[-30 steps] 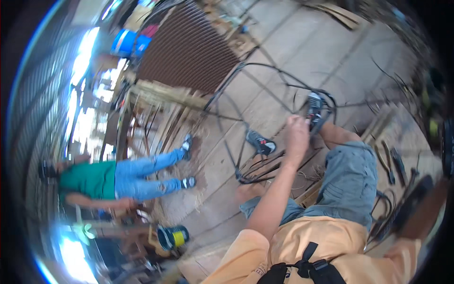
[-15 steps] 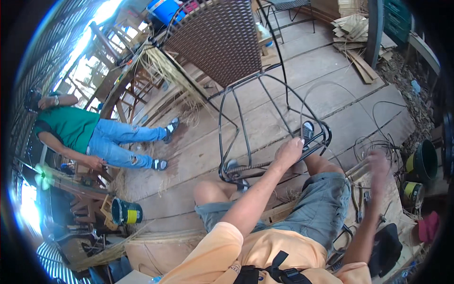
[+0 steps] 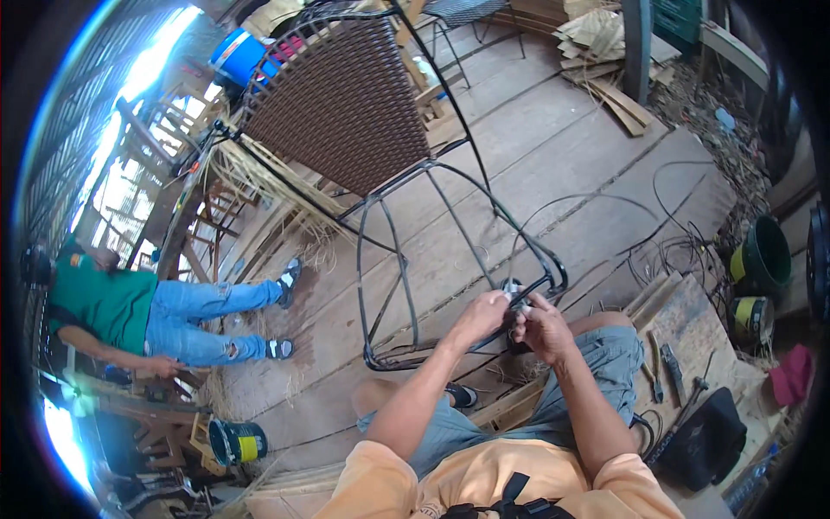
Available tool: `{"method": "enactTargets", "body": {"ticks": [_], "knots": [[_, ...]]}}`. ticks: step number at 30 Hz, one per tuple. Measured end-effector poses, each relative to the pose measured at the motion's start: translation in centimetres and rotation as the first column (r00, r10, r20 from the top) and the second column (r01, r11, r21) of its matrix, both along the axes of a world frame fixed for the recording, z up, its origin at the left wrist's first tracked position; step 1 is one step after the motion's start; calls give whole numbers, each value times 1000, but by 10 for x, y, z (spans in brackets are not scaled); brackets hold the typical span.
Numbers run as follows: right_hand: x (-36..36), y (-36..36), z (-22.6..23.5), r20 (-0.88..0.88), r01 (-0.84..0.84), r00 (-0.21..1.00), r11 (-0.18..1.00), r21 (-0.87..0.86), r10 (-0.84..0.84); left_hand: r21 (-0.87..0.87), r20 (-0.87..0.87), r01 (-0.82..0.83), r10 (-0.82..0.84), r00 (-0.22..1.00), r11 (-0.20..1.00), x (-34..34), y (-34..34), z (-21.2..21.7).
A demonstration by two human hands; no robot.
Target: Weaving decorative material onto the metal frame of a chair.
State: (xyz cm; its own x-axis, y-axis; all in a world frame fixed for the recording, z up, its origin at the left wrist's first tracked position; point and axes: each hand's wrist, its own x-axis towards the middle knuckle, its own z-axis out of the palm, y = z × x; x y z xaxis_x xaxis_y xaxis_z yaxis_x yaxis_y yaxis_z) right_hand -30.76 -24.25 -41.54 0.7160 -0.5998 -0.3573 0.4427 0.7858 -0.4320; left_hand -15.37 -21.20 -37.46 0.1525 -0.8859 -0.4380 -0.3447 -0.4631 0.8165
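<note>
A metal chair frame [image 3: 467, 233] with a woven brown backrest [image 3: 346, 112] stands tilted in front of me, its open seat rails toward my knees. At the near right corner of the seat, my left hand [image 3: 481, 320] is closed over the front rail with its fingertips pinched together. My right hand [image 3: 545, 330] is closed too, fingertips almost meeting the left ones. A thin dark strand [image 3: 596, 197] arcs from the floor on the right down to both hands and appears to be pinched there; its end is hidden by the fingers.
Pliers [image 3: 654, 374], a dark tool [image 3: 672, 370] and a black cap [image 3: 705, 437] lie on a wooden board at right. Coiled strand [image 3: 683, 255] lies beyond, near green buckets [image 3: 765, 255]. A person in a green shirt [image 3: 104, 290] stands left, near another bucket [image 3: 238, 441].
My right hand has come in from over the tools at right to meet the left at the chair's seat corner. The view has shifted, so the chair sits lower and further left.
</note>
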Motion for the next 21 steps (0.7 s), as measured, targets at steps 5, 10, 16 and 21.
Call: {"method": "enactTargets", "body": {"ticks": [5, 10, 16, 21], "knots": [[15, 2, -3, 56, -196, 979, 980, 35, 194, 217, -67, 43, -29, 997, 975, 26, 8, 21], [29, -3, 1, -594, -475, 794, 739, -478, 126, 286, 54, 37, -54, 997, 958, 22, 8, 28], [26, 35, 9, -682, -569, 565, 380, -730, -464, -69, 418, 154, -112, 902, 986, 30, 21, -7], [5, 49, 41, -643, -800, 367, 125, -587, -672, -345, 564, 240, -4, 826, 908, 18, 53, -1]]}}
